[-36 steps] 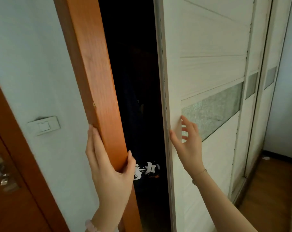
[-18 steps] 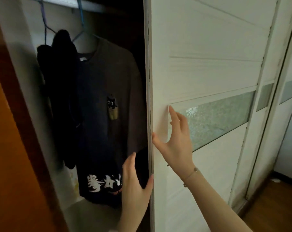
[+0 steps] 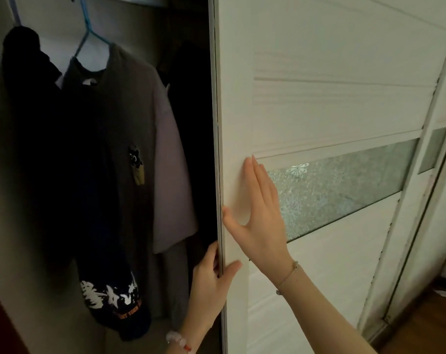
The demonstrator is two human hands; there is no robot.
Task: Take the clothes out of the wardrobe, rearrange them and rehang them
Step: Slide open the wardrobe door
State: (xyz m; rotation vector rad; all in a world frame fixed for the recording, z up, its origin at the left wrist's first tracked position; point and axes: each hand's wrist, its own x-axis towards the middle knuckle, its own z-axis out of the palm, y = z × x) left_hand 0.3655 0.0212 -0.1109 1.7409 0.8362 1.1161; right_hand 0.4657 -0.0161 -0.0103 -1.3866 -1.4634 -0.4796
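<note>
Both hands now work the sliding door (image 3: 319,103) rightward, left hand (image 3: 211,284) clamped on its edge, right hand (image 3: 257,210) pressing flat with fingers together, baring the grey T-shirt (image 3: 130,123) for taking out.

There is a single view, from a camera worn on the person's head, looking forward and slightly down from close in front of the wardrobe, so near that the left hand (image 3: 211,284) and right hand (image 3: 257,215) fill the lower middle of the frame. It faces the leading edge of the white sliding door (image 3: 319,103), which splits the picture: the dark open wardrobe interior with a grey T-shirt (image 3: 130,129) on a blue hanger (image 3: 85,38) lies left, the door's face runs off obliquely to the right. The wide lens bends straight lines near the edges, and a strip of wooden floor (image 3: 426,325) shows at the lower right corner.
</note>
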